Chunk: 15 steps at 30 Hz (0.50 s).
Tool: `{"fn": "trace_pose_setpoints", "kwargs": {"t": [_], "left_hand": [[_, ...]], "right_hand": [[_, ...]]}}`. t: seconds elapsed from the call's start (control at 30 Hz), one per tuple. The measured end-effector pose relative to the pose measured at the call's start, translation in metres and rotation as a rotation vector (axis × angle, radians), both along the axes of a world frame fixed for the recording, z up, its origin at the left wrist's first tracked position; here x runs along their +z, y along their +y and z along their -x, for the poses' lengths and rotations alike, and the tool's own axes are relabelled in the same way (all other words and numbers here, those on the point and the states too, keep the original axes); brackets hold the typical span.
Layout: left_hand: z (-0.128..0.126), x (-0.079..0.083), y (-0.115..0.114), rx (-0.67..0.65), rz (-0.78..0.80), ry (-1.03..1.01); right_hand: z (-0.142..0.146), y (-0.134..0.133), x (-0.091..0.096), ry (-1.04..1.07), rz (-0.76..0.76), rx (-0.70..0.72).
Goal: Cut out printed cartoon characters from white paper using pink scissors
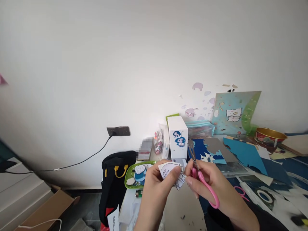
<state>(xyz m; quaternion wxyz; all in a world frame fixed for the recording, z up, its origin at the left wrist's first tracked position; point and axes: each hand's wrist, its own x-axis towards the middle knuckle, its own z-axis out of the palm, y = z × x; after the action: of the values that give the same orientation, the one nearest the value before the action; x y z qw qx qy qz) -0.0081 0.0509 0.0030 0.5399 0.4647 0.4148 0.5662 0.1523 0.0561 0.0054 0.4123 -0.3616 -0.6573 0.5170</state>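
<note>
My left hand (pixel 160 183) pinches a white paper cutout (pixel 170 169) printed with a black line drawing of a figure. Close beside it, my right hand (pixel 207 179) holds a pair of pink-handled scissors (pixel 209 192), blades pointing up and away from me. The fingertips of that hand meet the right edge of the paper. Behind my left hand sits a green tray (pixel 127 179) with several cut paper pieces in it, partly hidden by my wrist. Small dark scraps (pixel 183 217) lie on the pale table surface (pixel 185 205) below.
A white box (pixel 178 128) with blue stickers stands against the wall. To the right are blue paper sheets (pixel 247 154), a tape roll (pixel 264 195), a second pink-handled pair (pixel 240 192) and a round red-gold tin (pixel 269 136). A black backpack (pixel 113 179) hangs left of the table.
</note>
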Motion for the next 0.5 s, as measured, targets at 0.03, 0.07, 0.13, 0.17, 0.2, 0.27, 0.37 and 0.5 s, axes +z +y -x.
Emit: {"fn": "trace_pose_setpoints", "kwargs": {"t": [0.03, 0.07, 0.13, 0.17, 0.2, 0.27, 0.37, 0.5], "left_hand": [[-0.001, 0.000, 0.001, -0.013, 0.013, -0.005], [-0.002, 0.000, 0.003, -0.028, 0.028, -0.008], [-0.001, 0.000, 0.005, -0.062, 0.050, -0.002], [-0.001, 0.000, 0.006, -0.084, 0.057, 0.006], [0.001, -0.001, 0.007, -0.108, 0.063, 0.013], [0.003, -0.002, 0.007, -0.159, 0.066, 0.023], [0.004, -0.002, 0.006, -0.194, 0.056, 0.026], [0.004, -0.002, 0.006, -0.188, 0.051, 0.068]], "right_hand": [[-0.002, 0.000, 0.000, -0.003, 0.004, -0.001], [-0.004, 0.001, -0.001, -0.005, 0.004, -0.004], [-0.007, 0.002, -0.002, -0.013, -0.001, -0.010], [-0.008, 0.002, -0.002, -0.017, -0.005, -0.012], [-0.009, 0.003, -0.002, -0.021, -0.005, -0.014], [-0.010, 0.003, -0.001, -0.029, 0.000, -0.014], [-0.011, 0.003, 0.001, -0.031, 0.011, -0.011], [-0.015, 0.002, 0.002, 0.002, 0.026, 0.031]]}}
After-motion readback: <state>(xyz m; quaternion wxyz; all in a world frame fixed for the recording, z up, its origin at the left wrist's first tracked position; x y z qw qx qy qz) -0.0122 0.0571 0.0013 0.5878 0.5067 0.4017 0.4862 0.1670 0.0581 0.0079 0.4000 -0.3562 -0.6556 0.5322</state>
